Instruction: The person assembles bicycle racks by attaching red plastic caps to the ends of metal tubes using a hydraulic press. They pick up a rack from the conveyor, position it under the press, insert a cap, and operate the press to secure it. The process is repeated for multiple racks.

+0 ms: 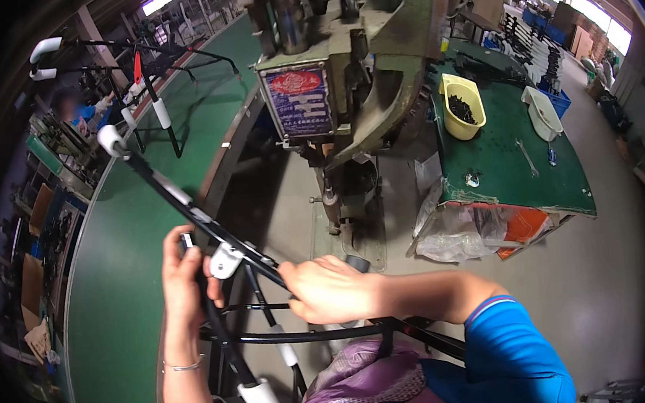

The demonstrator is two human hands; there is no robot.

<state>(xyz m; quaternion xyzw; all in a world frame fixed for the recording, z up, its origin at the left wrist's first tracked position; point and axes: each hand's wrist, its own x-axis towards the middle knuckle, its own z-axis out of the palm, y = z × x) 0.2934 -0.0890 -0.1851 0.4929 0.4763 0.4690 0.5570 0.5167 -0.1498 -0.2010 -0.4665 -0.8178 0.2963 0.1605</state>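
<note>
A black tubular metal frame (158, 183) with white sleeves lies across in front of me, its upper end pointing to the far left and capped in white. My left hand (184, 281) is wrapped around a lower black tube end, the thumb raised beside it. A white bracket (226, 260) is joined to the upper tube just right of that hand. My right hand (328, 288) grips the upper tube to the right of the bracket; its palm side is hidden. Further tubes of the frame run down toward my lap. Ahead stands a green press machine (378, 51) with a lower post (347, 234).
A long green worktable (118, 319) runs along the left, carrying another black frame (161, 114). Right, a green table (507, 162) bears a yellow bin (463, 129) of small black parts, a white bin (543, 114) and a wrench (527, 159). A person (85, 115) sits far left.
</note>
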